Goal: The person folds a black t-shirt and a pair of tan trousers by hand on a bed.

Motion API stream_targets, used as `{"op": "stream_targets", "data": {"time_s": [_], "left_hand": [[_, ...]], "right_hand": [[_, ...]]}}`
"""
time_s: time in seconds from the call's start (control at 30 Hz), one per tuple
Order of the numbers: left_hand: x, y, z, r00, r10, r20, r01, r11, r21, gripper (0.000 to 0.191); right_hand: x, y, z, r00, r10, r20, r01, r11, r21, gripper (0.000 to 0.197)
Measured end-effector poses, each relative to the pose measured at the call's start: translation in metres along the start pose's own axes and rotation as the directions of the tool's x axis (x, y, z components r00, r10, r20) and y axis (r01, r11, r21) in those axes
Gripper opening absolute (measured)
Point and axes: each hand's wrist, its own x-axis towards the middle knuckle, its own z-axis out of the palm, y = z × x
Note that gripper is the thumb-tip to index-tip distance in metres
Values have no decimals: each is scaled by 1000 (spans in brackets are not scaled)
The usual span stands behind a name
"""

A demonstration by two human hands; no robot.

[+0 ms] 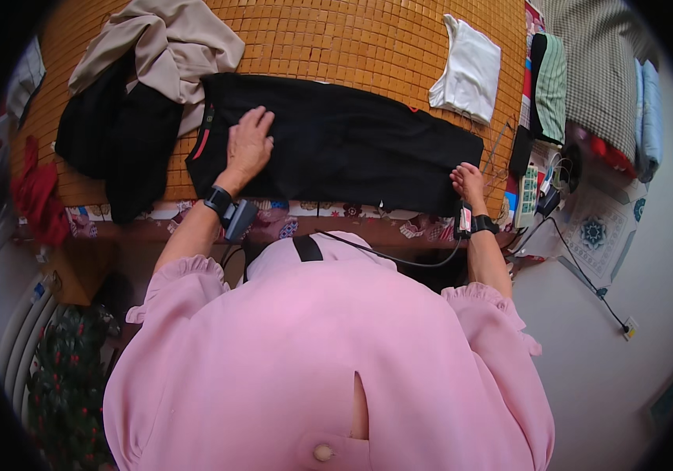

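Note:
A black garment, seemingly trousers folded lengthwise, lies flat across a bamboo-tile mat in front of me. At its left end is a band with a red strip and a small label. My left hand rests palm down near that band, fingers slightly apart. At the opposite, narrower end, my right hand lies with curled fingers against the garment's edge; whether fabric is pinched in them is hard to see. Both wrists carry strapped devices, the right one with a cable.
Beige cloth and crumpled black clothing lie left, beside a red cloth. A folded white garment sits at the far right, near a green striped cloth. A power strip and cables border the right edge.

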Motion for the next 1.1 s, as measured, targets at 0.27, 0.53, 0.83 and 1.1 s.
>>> {"op": "stream_targets", "data": {"time_s": [0.27, 0.53, 0.83, 1.1], "left_hand": [[-80, 6, 27, 988, -147, -54, 153, 981, 122, 44], [-139, 56, 41, 975, -149, -165, 147, 989, -25, 36], [-199, 114, 91, 908, -411, 76, 416, 870, -265, 27], [-151, 153, 73, 905, -396, 155, 423, 802, -421, 25]], "right_hand": [[-9, 46, -32, 999, -37, 39, 39, 997, -70, 13], [-33, 30, -8, 910, -51, 413, 179, 943, -280, 24], [51, 47, -76, 962, -195, 192, 234, 950, -208, 16], [71, 46, -81, 847, -503, 169, 525, 746, -410, 11]]}}
